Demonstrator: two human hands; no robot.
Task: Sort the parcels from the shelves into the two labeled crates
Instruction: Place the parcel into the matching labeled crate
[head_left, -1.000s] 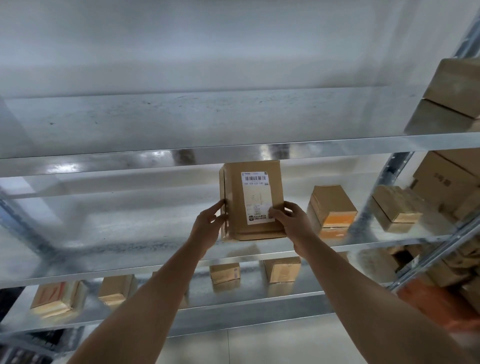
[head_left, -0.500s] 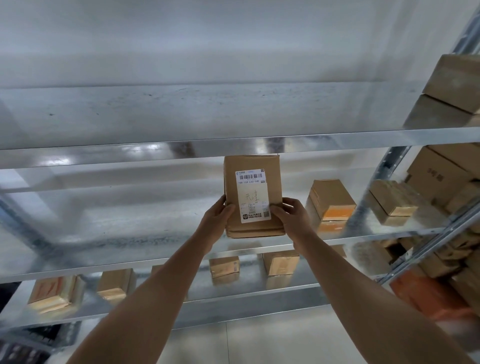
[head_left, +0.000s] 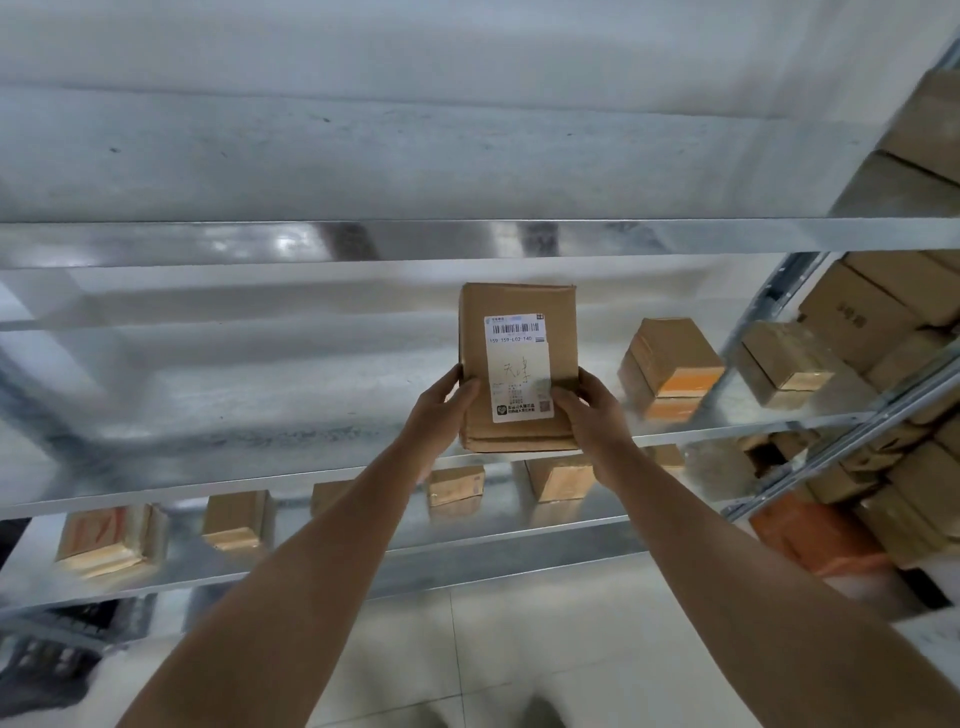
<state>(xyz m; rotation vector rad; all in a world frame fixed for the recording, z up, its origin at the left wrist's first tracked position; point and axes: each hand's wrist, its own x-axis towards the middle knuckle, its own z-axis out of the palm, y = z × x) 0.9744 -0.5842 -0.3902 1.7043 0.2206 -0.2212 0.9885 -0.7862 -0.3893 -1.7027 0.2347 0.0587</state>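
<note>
A brown cardboard parcel (head_left: 517, 312) with a white shipping label facing me is held upright in front of the middle metal shelf (head_left: 727, 434), its lower edge at the shelf's front lip. My left hand (head_left: 441, 410) grips its lower left side with the thumb on the front face. My right hand (head_left: 592, 410) grips the lower right side, its thumb lying over the label's corner. No crate is in view.
More cardboard parcels sit on the shelves: one with an orange side (head_left: 672, 364), one further right (head_left: 784, 361), several on the lower shelf (head_left: 239, 522). Stacked boxes (head_left: 883, 306) fill the rack at the right. A tiled floor lies below.
Both hands have drawn the parcel off the shelf toward me and turned it so that its labelled face looks straight at me. My thumbs have slid onto its front.
</note>
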